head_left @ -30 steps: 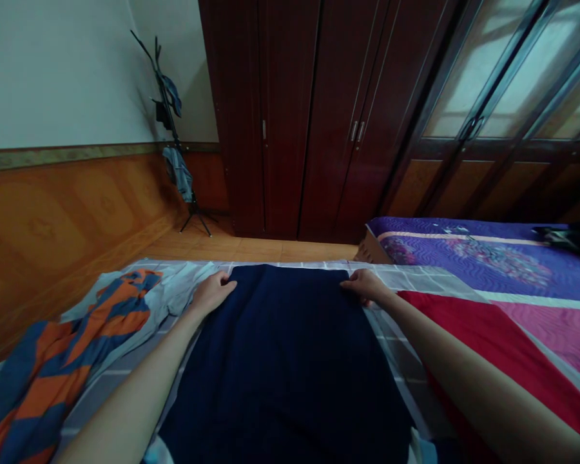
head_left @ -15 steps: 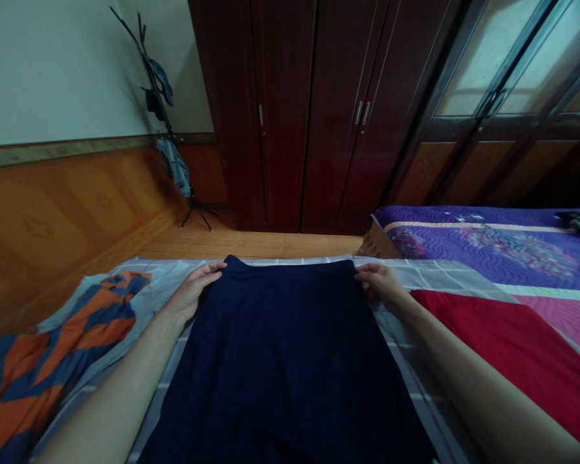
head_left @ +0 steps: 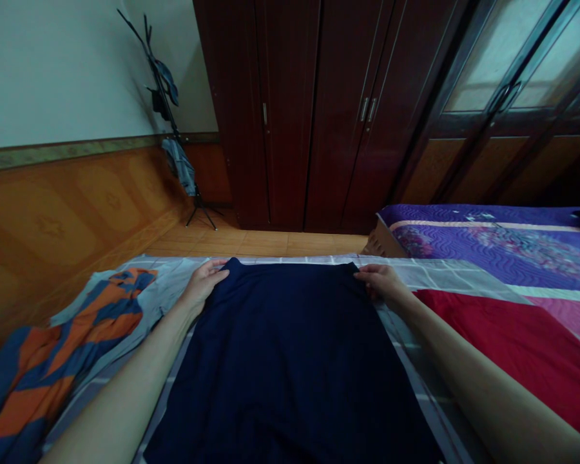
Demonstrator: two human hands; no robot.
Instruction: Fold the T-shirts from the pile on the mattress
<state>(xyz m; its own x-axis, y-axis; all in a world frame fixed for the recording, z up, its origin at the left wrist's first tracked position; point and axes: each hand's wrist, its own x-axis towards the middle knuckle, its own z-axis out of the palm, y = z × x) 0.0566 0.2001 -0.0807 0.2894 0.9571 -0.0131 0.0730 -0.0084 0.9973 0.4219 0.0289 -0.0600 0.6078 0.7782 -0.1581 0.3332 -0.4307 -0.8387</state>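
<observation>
A dark navy garment lies spread out in front of me, its far edge running straight between my hands; I cannot tell which kind of garment it is. At its far left corner my left hand pinches the cloth between thumb and fingers. My right hand grips the far right corner the same way. Under the garment is a pale checked sheet. The near end of the navy cloth runs out of view at the bottom.
To the left lie an orange and blue striped garment and light blue cloth. Red cloth lies to the right. Beyond are a purple quilted bed, a dark red wardrobe and a coat stand.
Both hands keep hold of the navy garment's corners. The left corner has shifted slightly right, so the far edge looks a little shorter. The view has turned slightly left.
</observation>
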